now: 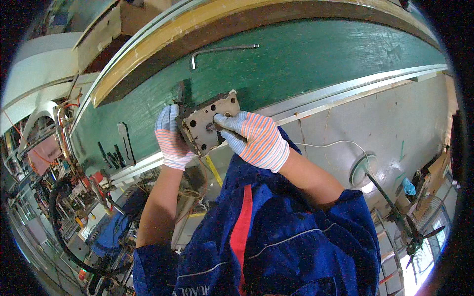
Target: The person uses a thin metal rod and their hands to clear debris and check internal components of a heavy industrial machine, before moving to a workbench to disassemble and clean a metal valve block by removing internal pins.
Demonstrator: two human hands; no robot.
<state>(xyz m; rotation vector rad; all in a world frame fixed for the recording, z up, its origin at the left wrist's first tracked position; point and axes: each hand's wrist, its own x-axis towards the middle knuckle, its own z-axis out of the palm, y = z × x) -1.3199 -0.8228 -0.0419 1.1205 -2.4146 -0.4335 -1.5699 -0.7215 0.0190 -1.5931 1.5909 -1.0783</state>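
Observation:
A grey metal block (202, 116) with several round holes in its flat face is tilted up over the edge of the green bench top (296, 66). My left hand (172, 137), in a striped knit glove, grips the block along its left side. My right hand (255, 137), gloved the same way, is at the block's face. Between its thumb and fingers is a slim dark metal piece (215, 127), its tip against the face near a hole. The fingers cover most of that piece. A dark metal part (180, 92) stands just behind the block.
A long hex key (224, 49) lies toward the back of the bench. At left are a slotted metal bar (126, 144) and several dark rods (113, 157). A wooden beam (177, 40) borders the far side. A pedestal fan (414, 236) stands on the floor at right.

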